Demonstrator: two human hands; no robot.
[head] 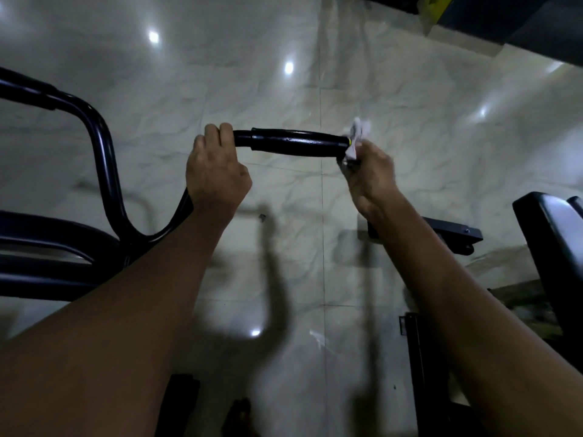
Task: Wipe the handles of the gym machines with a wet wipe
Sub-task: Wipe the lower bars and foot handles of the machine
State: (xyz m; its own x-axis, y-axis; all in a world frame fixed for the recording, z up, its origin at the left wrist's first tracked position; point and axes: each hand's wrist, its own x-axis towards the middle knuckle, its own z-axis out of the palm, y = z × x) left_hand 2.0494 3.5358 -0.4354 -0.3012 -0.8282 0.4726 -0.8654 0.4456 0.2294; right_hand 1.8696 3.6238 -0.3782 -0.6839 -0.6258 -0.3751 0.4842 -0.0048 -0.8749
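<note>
A black padded handle (pixel 293 143) runs across the middle of the view, at the end of a bent black steel bar (pixel 104 159). My left hand (pixel 214 171) grips the bare bar just left of the padding, fingers curled over the top. My right hand (pixel 369 171) holds a crumpled white wet wipe (pixel 356 137) against the handle's right end, where a small yellow-green mark shows. Part of the wipe sticks up above the handle; the rest is hidden in my fingers.
The machine's black frame and padded seat (pixel 47 244) fill the left side. Another black pad (pixel 552 241) and a metal bracket (pixel 454 234) stand at the right. Below lies a glossy marble tile floor (pixel 284 74) with light reflections. Dark equipment (pixel 520 23) sits top right.
</note>
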